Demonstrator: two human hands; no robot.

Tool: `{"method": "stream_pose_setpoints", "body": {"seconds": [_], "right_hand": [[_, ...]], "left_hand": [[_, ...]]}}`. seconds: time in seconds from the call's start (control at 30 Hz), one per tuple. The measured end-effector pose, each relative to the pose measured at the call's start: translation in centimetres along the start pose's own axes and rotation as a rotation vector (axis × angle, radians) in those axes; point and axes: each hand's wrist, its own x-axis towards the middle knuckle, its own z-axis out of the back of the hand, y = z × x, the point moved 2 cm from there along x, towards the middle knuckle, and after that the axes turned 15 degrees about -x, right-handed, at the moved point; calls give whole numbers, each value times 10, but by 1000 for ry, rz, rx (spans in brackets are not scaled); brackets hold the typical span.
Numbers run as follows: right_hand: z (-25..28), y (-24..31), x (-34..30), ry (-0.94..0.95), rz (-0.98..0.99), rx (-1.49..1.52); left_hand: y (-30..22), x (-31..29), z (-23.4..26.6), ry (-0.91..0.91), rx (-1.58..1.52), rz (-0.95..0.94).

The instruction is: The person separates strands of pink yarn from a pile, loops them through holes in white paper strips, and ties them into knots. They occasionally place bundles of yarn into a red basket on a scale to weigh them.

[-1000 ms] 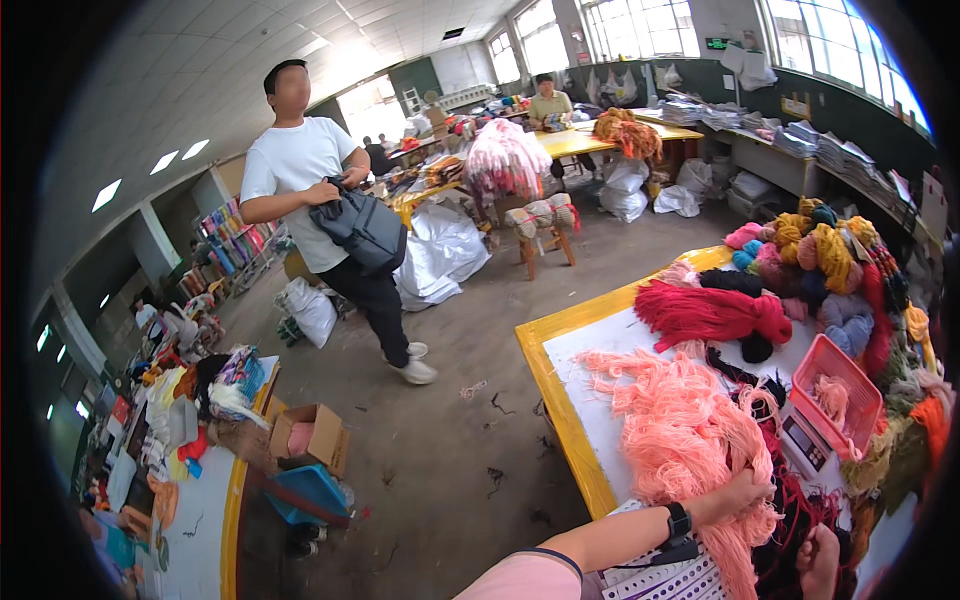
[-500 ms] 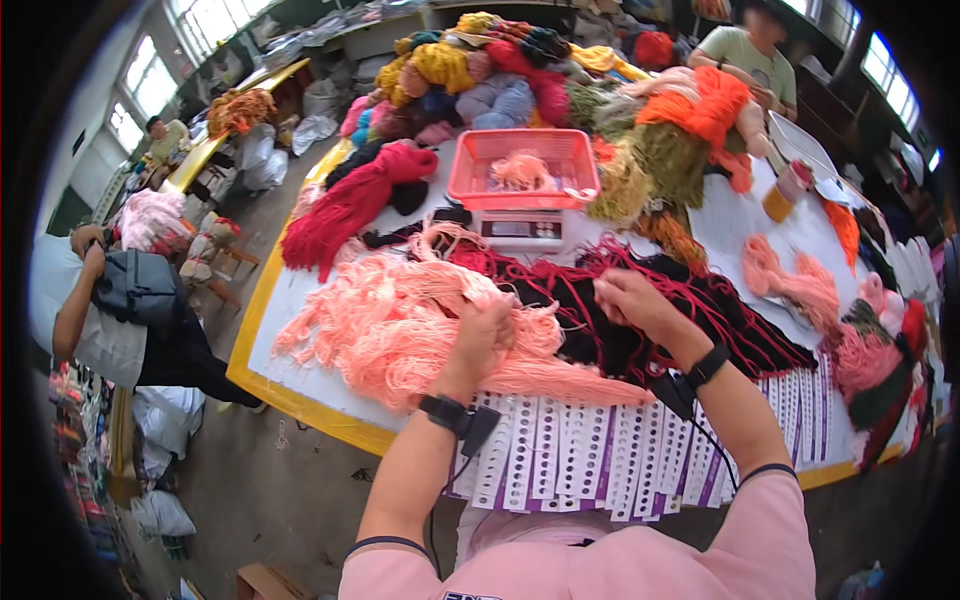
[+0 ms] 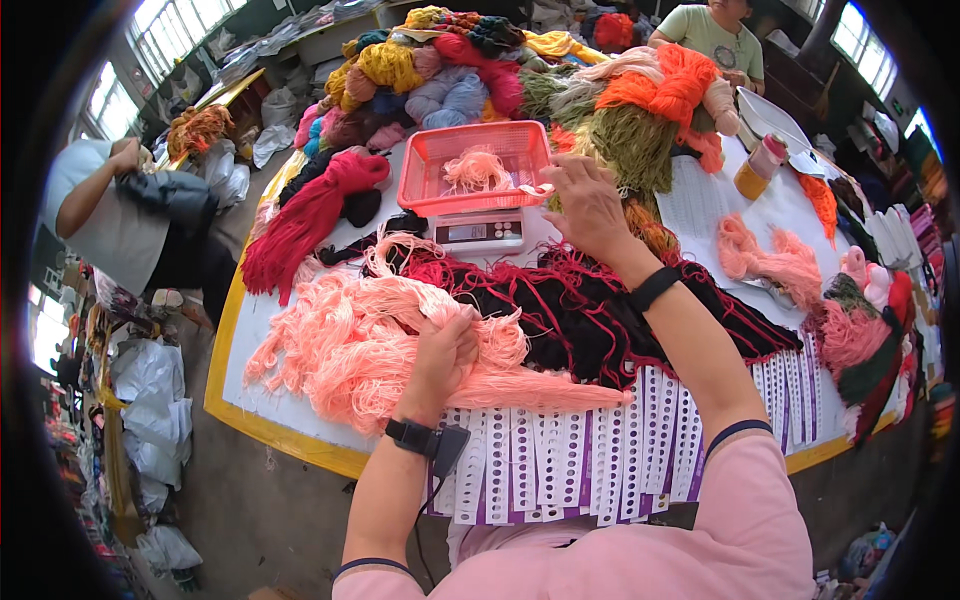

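Left hand [image 3: 446, 352] grasping peach yarn [image 3: 335, 350], yarn heaped on table [image 3: 226, 388], near side, left of centre; right hand [image 3: 592, 212] at basket [image 3: 425, 203], right corner — grip cannot be told (fingertips unclear).

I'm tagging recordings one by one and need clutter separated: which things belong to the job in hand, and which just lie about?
Seemingly in use:
peach yarn, gripped by the left hand
red basket with peach strands, near the right hand
scale under the basket

Seemingly lying about:
crimson yarn bundle
orange yarn
bottle
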Motion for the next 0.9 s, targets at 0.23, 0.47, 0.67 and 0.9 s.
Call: {"method": "stream_pose_setpoints", "body": {"seconds": [0.23, 0.47, 0.67, 0.9], "right_hand": [[-19, 7, 15, -7, 19, -63], [-13, 0, 16, -131, 14, 64], [54, -102, -32, -129, -874, 1935], [184, -31, -137, -534, -1119, 1169]], "left_hand": [[-4, 0, 2, -9, 15, -16], [0, -2, -8, -9, 81, -45], [-25, -2, -14, -59, 177, 76], [-20, -38, -74, 145, -12, 87]]}}
